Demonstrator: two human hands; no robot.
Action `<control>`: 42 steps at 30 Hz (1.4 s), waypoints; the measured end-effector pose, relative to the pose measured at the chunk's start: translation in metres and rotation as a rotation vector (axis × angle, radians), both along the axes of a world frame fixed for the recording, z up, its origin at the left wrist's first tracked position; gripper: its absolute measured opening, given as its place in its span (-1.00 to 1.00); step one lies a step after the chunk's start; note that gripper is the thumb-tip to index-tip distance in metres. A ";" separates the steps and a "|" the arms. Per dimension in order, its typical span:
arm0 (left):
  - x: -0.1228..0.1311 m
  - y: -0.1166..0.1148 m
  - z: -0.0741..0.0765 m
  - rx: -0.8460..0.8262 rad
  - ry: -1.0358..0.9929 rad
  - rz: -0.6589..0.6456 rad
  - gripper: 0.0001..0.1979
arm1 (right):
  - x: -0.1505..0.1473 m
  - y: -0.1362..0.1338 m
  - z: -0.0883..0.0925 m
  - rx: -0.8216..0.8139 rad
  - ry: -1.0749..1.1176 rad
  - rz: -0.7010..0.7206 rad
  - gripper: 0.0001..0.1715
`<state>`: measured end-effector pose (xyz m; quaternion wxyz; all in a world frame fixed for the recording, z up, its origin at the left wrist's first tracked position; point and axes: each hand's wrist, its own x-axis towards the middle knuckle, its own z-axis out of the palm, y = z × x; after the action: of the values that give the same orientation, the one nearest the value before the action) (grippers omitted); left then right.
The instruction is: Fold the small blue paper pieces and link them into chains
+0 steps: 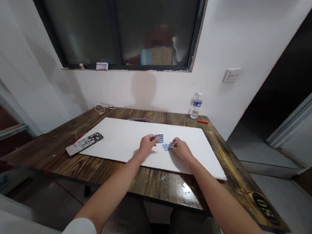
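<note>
My left hand is closed, thumb and fingers pinching a small flat blue-and-white card-like piece a little above the white board. To its right, several narrow blue-and-white strips spread out like a fan. The fingertips of my right hand are pinched at the right end of this fan and seem to grip it. Print on the pieces is too small to read, and I cannot tell whether the fan touches the board.
A phone in a patterned case overlaps the board's left edge. On the wooden table behind lie a white cable and a red pen, near a water bottle. A small box sits on the window ledge.
</note>
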<state>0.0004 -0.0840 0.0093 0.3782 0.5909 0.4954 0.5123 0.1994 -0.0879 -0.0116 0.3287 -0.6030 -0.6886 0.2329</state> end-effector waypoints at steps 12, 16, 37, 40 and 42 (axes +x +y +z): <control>0.000 0.003 -0.004 -0.007 0.022 -0.023 -0.67 | -0.002 -0.003 0.005 0.130 -0.024 -0.016 -0.85; 0.001 0.000 -0.002 -0.015 0.025 -0.051 -0.65 | -0.005 0.001 0.008 0.192 0.196 0.066 -0.74; 0.004 -0.007 0.008 -0.044 0.027 -0.222 -0.63 | -0.015 0.002 0.004 -0.035 0.584 0.179 -0.51; 0.004 -0.007 0.008 -0.039 0.017 -0.227 -0.62 | -0.014 0.003 0.004 -0.021 0.604 0.181 -0.50; 0.004 -0.006 0.007 -0.038 0.017 -0.219 -0.62 | -0.014 0.003 0.003 -0.010 0.621 0.189 -0.50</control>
<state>0.0046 -0.0905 0.0164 0.4392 0.6384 0.4405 0.4533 0.1859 -0.0846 -0.0083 0.4970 -0.4380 -0.6072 0.4387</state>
